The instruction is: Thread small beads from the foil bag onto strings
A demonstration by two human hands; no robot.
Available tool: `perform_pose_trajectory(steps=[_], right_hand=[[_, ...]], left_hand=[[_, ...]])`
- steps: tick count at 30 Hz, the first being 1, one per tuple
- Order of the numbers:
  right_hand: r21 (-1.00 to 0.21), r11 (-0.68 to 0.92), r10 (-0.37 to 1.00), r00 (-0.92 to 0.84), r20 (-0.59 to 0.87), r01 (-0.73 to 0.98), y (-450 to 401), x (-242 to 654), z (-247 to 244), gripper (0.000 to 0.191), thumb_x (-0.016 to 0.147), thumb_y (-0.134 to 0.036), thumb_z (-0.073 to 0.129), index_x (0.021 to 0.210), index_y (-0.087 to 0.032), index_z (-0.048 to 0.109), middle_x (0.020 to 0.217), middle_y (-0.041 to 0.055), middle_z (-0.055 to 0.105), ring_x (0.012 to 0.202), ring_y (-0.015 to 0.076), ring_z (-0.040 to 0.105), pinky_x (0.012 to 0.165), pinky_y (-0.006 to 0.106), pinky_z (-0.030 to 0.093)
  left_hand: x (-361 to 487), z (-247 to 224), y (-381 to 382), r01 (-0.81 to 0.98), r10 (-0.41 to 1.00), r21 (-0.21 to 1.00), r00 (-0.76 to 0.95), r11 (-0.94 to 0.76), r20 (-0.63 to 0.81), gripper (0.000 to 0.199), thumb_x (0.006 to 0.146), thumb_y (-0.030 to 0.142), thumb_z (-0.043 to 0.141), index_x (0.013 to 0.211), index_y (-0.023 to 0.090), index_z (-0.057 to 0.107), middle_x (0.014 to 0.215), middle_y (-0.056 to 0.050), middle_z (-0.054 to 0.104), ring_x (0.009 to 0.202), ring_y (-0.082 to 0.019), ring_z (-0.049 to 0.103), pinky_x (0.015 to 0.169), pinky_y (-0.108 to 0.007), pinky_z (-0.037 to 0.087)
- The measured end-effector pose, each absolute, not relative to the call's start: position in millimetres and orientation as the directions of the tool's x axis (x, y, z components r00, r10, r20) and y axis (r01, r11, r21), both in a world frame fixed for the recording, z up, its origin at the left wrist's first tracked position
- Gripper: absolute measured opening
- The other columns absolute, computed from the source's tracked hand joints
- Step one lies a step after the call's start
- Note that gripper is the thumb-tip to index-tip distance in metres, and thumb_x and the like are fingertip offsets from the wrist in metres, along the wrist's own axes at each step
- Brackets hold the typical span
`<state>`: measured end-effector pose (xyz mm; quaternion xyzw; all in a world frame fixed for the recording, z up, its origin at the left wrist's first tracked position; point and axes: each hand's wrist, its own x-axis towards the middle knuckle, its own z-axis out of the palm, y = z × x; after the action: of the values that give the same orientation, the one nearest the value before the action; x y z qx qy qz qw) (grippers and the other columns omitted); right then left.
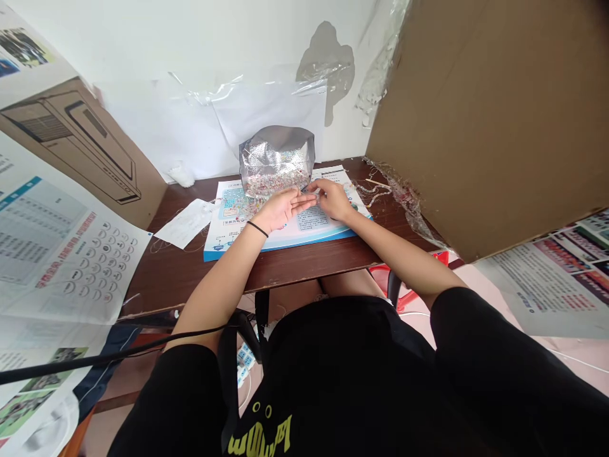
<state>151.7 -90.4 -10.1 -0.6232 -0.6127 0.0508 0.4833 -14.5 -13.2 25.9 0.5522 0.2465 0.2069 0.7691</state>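
My left hand (pixel 283 208), a black band on its wrist, is turned palm up with its visible fingers stretched toward the right. Close to those fingertips, my right hand (pixel 334 200) has its fingers curled and thumb and forefinger drawn together; whatever is between them is too small to make out. Right behind both hands stands a silvery bag (pixel 277 155), its open mouth facing me. Small red, pink and clear beads (pixel 273 183) lie heaped in its lower part. More tiny bits spill in front onto a printed booklet (pixel 238 244) with a blue edge, under my hands.
A white paper slip (pixel 185 223) lies on the brown table (pixel 280 271) at left. Clear plastic and bead strings (pixel 378 190) lie at right. Cardboard panels (pixel 485 114) stand on both sides. A black cable (pixel 118 352) crosses my left arm.
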Motion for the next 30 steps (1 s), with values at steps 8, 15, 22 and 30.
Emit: perform_pose_trajectory(steps=[8, 15, 22, 30], right_hand=[[-0.679, 0.335, 0.811, 0.167, 0.561, 0.654, -93, 141, -8, 0.023, 0.09, -0.042, 0.061, 0.096, -0.022, 0.071, 0.098, 0.0064, 0.075, 0.093, 0.0237, 0.066, 0.086, 0.038, 0.051], [-0.647, 0.255, 0.824, 0.188, 0.534, 0.719, -96, 139, -3, 0.012, 0.086, -0.028, 0.065, 0.077, -0.022, 0.07, 0.08, 0.0026, 0.073, 0.08, 0.0207, 0.061, 0.078, 0.034, 0.046], [-0.653, 0.195, 0.841, 0.218, 0.495, 0.732, -96, 137, -3, 0.013, 0.086, -0.023, 0.061, 0.075, -0.021, 0.067, 0.078, 0.0016, 0.071, 0.075, 0.0189, 0.06, 0.075, 0.032, 0.044], [-0.73, 0.213, 0.859, 0.232, 0.457, 0.649, -91, 139, -12, 0.014, 0.085, -0.028, 0.062, 0.074, -0.021, 0.064, 0.074, 0.0014, 0.068, 0.07, 0.0169, 0.056, 0.072, 0.031, 0.044]], left_hand=[[-9, 21, -20, -0.044, 0.643, 0.951, 0.746, 0.306, -0.173, 0.022, 0.102, 0.021, 0.049, 0.084, 0.017, 0.06, 0.085, -0.007, 0.076, 0.1, -0.015, 0.074, 0.103, -0.036, 0.057], [-10, 19, -21, 0.111, 0.669, 0.978, 0.716, 0.175, -0.201, 0.025, 0.101, 0.032, 0.055, 0.081, 0.017, 0.06, 0.074, -0.005, 0.071, 0.078, -0.016, 0.074, 0.079, -0.03, 0.06], [-22, 20, 7, 0.264, 0.786, 0.911, 0.61, -0.318, 0.098, 0.031, 0.088, 0.034, 0.072, 0.067, 0.02, 0.055, 0.068, -0.004, 0.062, 0.08, -0.023, 0.071, 0.072, -0.031, 0.049], [-47, 22, 42, 0.557, 0.819, 0.602, 0.417, -0.572, 0.393, 0.021, 0.085, 0.022, 0.063, 0.065, 0.021, 0.056, 0.082, -0.01, 0.06, 0.107, -0.031, 0.06, 0.095, -0.04, 0.047]])
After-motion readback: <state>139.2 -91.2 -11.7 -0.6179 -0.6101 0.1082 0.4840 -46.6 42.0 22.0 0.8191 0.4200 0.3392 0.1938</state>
